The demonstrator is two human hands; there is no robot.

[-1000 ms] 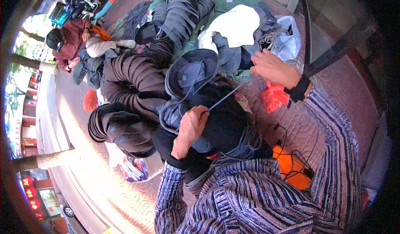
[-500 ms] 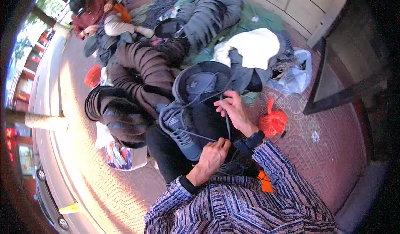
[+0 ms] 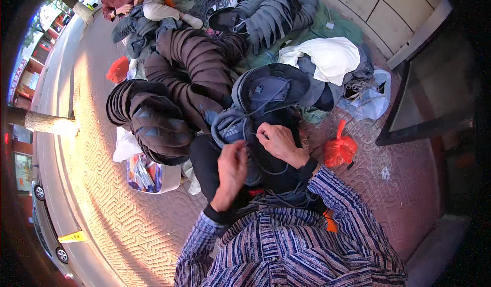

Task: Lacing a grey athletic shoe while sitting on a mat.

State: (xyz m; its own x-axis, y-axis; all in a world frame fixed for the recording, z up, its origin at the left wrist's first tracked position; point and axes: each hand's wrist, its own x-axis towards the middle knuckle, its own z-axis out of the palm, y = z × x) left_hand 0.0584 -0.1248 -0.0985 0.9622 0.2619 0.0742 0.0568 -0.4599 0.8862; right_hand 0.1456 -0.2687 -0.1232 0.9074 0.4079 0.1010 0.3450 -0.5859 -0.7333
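Note:
A grey shoe upper (image 3: 231,126) with laces lies over my black-trousered knees. Behind its opening is a dark shoe piece (image 3: 266,90) with a broad rim, a loose lace trailing across it. My right hand (image 3: 281,144) is at the upper's right edge, thumb and forefinger pinching a grey shoelace (image 3: 276,172) that loops down below the hand. Over the upper's near left side hovers my left hand (image 3: 231,174), slightly blurred, fingers drawn together; what they hold, if anything, cannot be made out. More grey laces (image 3: 289,199) lie bunched in my lap.
Nested brown shoe uppers (image 3: 204,64) and a darker bundle (image 3: 153,120) lie ahead and left. Grey uppers (image 3: 273,16) rest on a green sheet near another person (image 3: 123,3). A white cloth (image 3: 332,57), red bag (image 3: 340,149) and glass door (image 3: 424,92) are at right.
My left hand has moved left and up toward the upper. My right hand has lowered its fingers and come closer to the upper. The view has shifted slightly.

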